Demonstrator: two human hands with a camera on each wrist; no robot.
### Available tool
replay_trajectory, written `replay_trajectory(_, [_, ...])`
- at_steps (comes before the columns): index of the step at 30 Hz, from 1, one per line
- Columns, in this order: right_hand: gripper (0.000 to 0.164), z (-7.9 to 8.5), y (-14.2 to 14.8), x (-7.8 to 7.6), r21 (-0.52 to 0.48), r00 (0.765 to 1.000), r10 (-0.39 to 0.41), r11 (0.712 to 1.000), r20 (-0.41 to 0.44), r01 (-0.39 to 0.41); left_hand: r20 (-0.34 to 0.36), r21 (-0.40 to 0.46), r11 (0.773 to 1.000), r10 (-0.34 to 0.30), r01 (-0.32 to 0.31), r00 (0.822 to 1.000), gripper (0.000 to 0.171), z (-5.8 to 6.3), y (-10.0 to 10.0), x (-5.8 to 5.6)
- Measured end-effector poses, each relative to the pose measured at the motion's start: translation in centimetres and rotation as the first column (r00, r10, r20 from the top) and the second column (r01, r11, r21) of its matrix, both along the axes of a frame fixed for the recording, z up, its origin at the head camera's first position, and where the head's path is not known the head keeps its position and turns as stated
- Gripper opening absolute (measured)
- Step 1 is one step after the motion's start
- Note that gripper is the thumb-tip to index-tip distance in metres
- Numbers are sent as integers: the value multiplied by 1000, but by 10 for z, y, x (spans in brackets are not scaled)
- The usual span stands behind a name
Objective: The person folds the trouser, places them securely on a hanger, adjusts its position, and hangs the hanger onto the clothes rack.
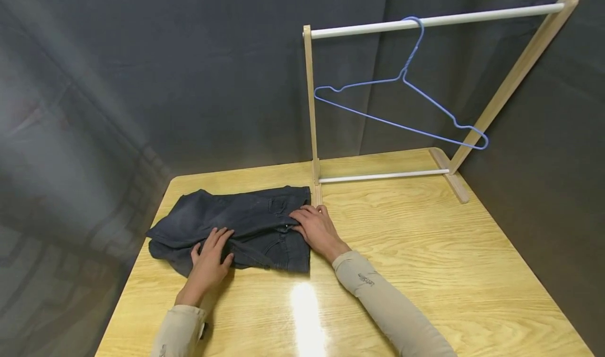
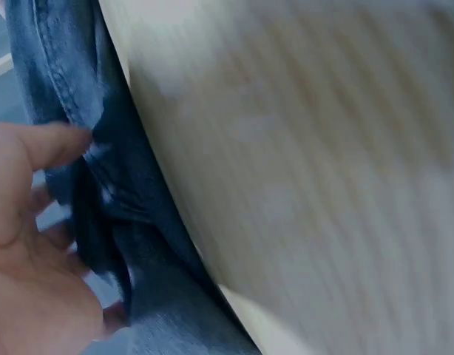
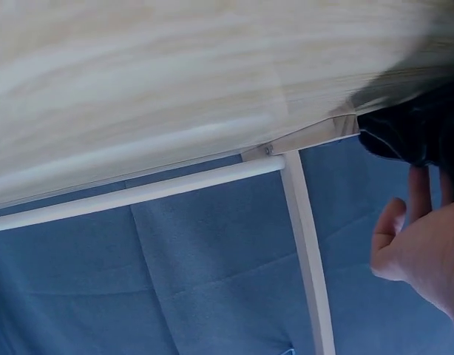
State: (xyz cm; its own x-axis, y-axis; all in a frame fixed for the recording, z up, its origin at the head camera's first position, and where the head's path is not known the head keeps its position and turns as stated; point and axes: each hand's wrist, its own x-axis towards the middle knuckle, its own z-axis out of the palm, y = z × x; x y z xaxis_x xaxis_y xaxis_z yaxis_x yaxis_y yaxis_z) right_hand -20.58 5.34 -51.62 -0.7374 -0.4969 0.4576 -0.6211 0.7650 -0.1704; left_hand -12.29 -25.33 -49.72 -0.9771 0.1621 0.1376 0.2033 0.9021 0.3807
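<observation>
A pair of dark denim trousers [image 1: 246, 215] lies folded on the table, legs to the left and waist to the right, with rumpled layers along the near side. My left hand [image 1: 208, 265] rests on the near edge of the legs, fingers spread over the cloth and thumb apart. In the left wrist view, that hand's thumb [image 2: 61, 144] touches a fold of the denim. At the waist, my right hand [image 1: 319, 231] holds the edge of the upper layer between fingers and thumb. Its fingers [image 3: 419, 196] meet the dark cloth in the right wrist view.
Behind and to the right stands a wooden rack [image 1: 310, 105] with a white top rail [image 1: 491, 16] and a white lower bar [image 1: 383, 177]. A blue wire hanger [image 1: 378, 118] hangs from the rail. Dark curtains [image 1: 227, 73] surround the wooden table [image 1: 406, 252].
</observation>
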Motion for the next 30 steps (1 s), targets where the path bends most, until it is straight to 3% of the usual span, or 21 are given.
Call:
replay_trajectory(13, [26,4,0,-7,-35,997,-1,999,-73,-2,-65,-132,991,25,-34,998,58,-3,-3,-4])
replay_trajectory(18, [26,4,2,-6,-106,994,24,994,-105,-35,-82,-153,988,25,-37,996,59,-4,-1,-3])
replay_trajectory(26, [30,9,10,-7,-265,984,67,958,-164,-110,-239,-162,985,15,-55,971,60,-1,6,-3])
replay_trajectory(30, [31,15,16,-7,-313,984,78,941,-159,-125,-268,-163,986,0,-45,963,67,1,10,-2])
